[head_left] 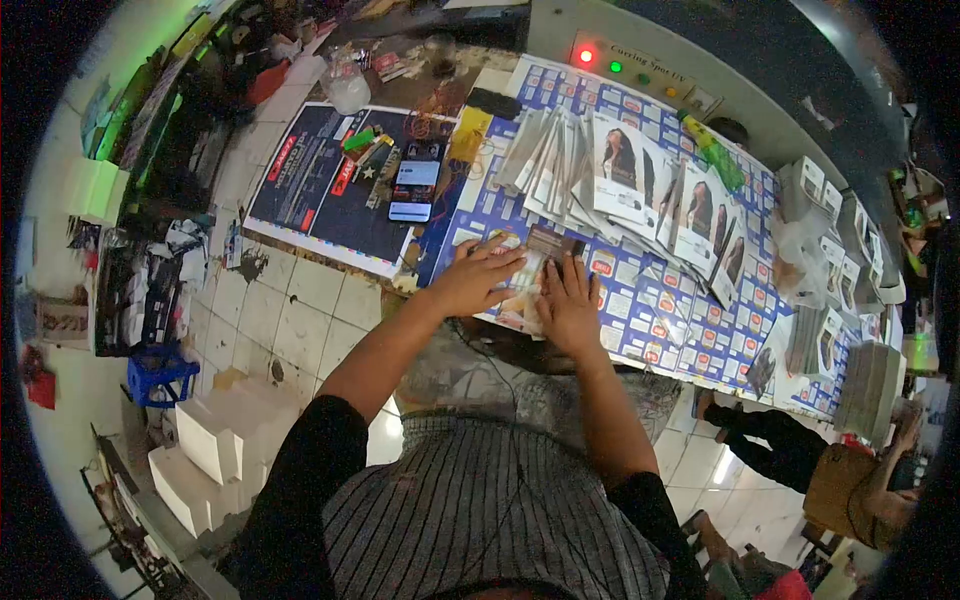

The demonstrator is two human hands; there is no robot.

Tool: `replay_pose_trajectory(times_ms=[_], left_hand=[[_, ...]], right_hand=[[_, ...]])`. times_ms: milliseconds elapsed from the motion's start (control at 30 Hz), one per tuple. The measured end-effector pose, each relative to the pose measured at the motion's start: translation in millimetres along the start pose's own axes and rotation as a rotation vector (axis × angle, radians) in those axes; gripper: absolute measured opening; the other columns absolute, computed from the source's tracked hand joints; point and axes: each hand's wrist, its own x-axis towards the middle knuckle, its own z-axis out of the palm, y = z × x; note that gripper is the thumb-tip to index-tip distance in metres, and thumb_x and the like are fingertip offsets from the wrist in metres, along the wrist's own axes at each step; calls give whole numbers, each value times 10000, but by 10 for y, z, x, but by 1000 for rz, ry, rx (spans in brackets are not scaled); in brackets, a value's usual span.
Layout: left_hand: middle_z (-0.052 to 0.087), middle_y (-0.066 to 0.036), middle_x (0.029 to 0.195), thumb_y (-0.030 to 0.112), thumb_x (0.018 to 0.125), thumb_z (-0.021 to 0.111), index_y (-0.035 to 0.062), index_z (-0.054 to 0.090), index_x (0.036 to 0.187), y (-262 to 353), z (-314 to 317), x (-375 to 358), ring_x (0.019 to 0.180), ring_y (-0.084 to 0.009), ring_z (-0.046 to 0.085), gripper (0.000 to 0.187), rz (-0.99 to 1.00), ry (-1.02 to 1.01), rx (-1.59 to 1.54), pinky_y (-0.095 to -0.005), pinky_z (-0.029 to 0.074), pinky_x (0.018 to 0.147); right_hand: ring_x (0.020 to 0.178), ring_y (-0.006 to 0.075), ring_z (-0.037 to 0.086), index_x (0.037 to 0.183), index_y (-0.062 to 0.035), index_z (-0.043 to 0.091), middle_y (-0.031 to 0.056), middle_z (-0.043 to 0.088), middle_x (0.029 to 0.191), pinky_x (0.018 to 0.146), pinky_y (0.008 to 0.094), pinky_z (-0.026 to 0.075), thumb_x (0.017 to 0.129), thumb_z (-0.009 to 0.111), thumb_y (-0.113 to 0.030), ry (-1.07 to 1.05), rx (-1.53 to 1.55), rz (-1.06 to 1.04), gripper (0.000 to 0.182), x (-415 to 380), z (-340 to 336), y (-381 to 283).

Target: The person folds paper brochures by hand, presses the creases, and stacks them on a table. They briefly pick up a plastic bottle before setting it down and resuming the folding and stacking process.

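My left hand (pixel 482 277) lies flat with its fingers spread, pressing on the left side of a small printed piece (pixel 555 242) with a dark brown end and a paler part. Across from it, my right hand (pixel 570 305) rests on the right side of the same piece, fingers stretched forward. Both hands cover much of the piece, so its full shape is hidden. Beneath lies a blue printed sheet (pixel 640 345) with rows of red-and-white labels. Just beyond my hands is a fanned pile of white printed packets (pixel 620 185) showing a dark-haired figure.
A phone (pixel 416 182) with a lit screen sits on a dark poster (pixel 300 190) to the left. A green bottle (pixel 715 155) leans near the machine panel (pixel 640 75). Stacks of packets (pixel 820 340) line the right edge. Another person (pixel 850 480) is at the right.
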Motion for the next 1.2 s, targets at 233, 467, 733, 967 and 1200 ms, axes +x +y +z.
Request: replay_pose_trajectory(times_ms=[233, 467, 733, 967, 1200], left_hand=[[318, -24, 1606, 454, 907, 631, 134, 450, 1475, -17, -80, -27, 1510, -286, 185, 677, 27, -2, -60, -526, 184, 1141], [270, -28, 1626, 439, 832, 712, 118, 423, 1490, -22, -130, -1, 1521, -288, 139, 787, 26, -78, -77, -531, 168, 1154], [277, -45, 1620, 449, 840, 698, 111, 411, 1493, -10, -138, -12, 1521, -287, 134, 789, 44, -72, -51, -536, 170, 1151], [266, -51, 1624, 539, 876, 637, 132, 388, 1503, -51, -54, 1, 1518, -289, 147, 788, 50, -101, 13, -530, 183, 1144], [332, -23, 1592, 533, 862, 657, 134, 433, 1474, 94, -204, 76, 1497, -292, 203, 765, 6, -139, 80, -590, 184, 1117]], right_hand=[[1448, 389, 281, 1430, -71, 470, 201, 315, 1561, 1147, 621, 197, 945, 563, -401, 57, -24, -37, 593, -4, 20, -11], [1444, 379, 291, 1438, -85, 463, 201, 320, 1557, 1148, 618, 200, 942, 567, -407, 66, -32, -31, 600, 5, 12, -21], [1453, 373, 274, 1448, -82, 450, 194, 321, 1557, 1160, 608, 174, 942, 566, -409, 51, -38, -16, 614, 2, -11, -28], [1454, 366, 279, 1457, -82, 433, 194, 336, 1547, 1168, 591, 170, 959, 550, -376, 67, 14, -16, 590, -29, -55, -30], [1329, 442, 413, 1372, -25, 506, 265, 433, 1458, 1053, 599, 329, 890, 643, -222, 328, -180, 492, 539, -479, -295, 900]])
